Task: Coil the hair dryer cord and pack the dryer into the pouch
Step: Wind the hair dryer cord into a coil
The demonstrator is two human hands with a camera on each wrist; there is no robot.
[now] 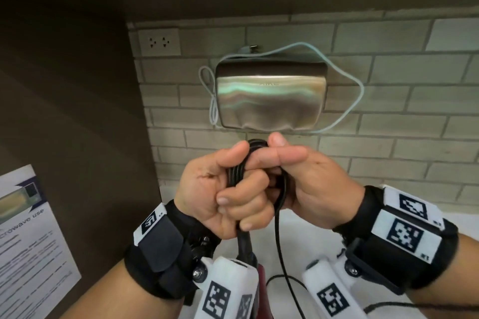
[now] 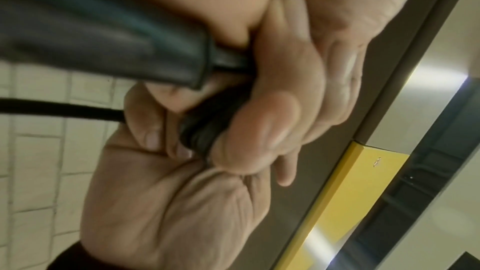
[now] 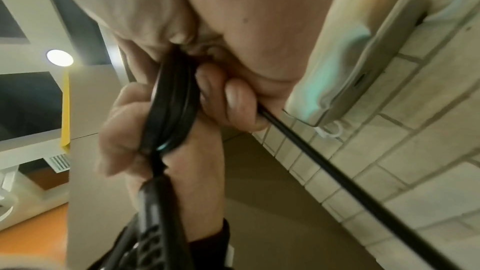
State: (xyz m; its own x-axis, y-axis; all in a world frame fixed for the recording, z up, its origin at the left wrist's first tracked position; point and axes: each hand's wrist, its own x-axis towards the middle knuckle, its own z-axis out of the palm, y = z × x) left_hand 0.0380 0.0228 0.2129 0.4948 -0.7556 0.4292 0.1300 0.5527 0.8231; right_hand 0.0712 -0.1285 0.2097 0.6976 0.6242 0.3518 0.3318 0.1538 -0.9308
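Observation:
A black cord coil is held in front of me, between both hands. My left hand grips the bundled loops together with the top of the black dryer handle, which hangs below. My right hand pinches the cord beside the coil, and a loose strand trails down from it. In the right wrist view the coil runs through the left fist and the strand leaves my right fingers. The shiny iridescent pouch leans against the brick wall behind the hands. The dryer's body is hidden.
A pale thin cable loops around the pouch. A double wall socket sits up left on the brick wall. A dark cabinet side with a printed notice stands at the left. The white counter lies below the hands.

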